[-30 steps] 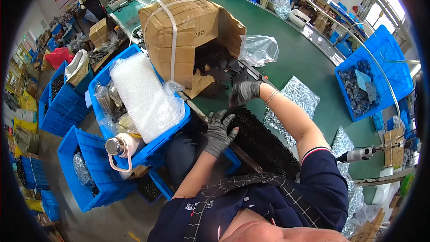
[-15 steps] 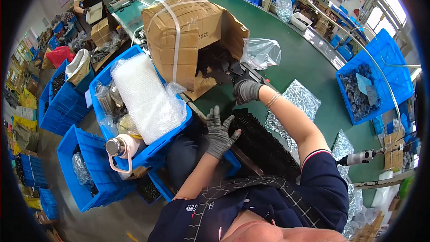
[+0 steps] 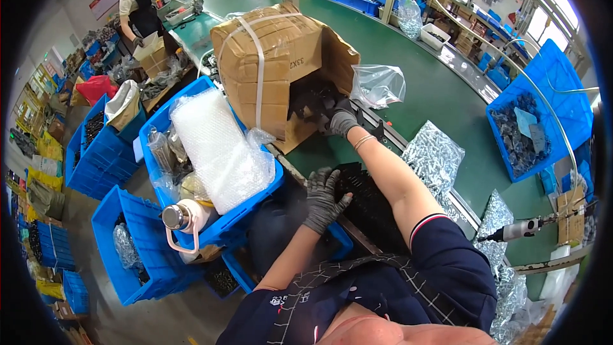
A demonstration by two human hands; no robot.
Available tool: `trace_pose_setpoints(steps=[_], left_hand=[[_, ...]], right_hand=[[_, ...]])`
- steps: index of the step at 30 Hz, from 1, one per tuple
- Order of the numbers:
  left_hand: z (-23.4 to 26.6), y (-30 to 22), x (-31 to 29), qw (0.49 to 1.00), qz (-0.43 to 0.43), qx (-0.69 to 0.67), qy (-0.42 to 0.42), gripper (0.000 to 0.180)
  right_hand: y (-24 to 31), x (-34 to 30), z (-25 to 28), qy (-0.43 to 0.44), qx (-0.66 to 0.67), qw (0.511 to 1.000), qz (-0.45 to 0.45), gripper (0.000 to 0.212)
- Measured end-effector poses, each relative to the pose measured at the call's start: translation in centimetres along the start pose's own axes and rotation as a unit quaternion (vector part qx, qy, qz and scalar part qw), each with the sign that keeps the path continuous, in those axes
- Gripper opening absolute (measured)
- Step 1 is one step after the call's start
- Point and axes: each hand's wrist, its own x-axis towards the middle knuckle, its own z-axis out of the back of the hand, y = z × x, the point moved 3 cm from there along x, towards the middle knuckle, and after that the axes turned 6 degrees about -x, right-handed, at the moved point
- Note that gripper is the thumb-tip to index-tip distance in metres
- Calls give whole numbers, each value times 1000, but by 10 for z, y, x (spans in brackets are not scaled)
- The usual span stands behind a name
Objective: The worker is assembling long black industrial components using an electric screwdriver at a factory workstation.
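"Where are the loose black parts [image 3: 310,99]?"
"In the mouth of the strapped brown cardboard box [image 3: 271,76], right at the curled fingertips of the grey-gloved right hand [image 3: 343,120]; whether it grips one, I can't tell."
"And the grey-gloved left hand [image 3: 324,200]?"
"Fingers spread, beside the long black row of pieces [image 3: 371,214]."

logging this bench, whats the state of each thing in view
carton, open, dark parts inside
right hand, at carton's opening, grip unclear
left hand, open, beside black parts
bubble wrap, laid over blue bin
bottle, lid on
clear bag, creased
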Motion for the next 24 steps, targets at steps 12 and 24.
trace_pose_setpoints(steps=[12,24], left_hand=[[8,-2,2,995,-34,50,-82,72],[12,-5,0,997,-26,69,-29,77]], right_hand=[[-32,-84,4,337,451,822,81,28],[-65,-33,26,213,65,964,-148,54]])
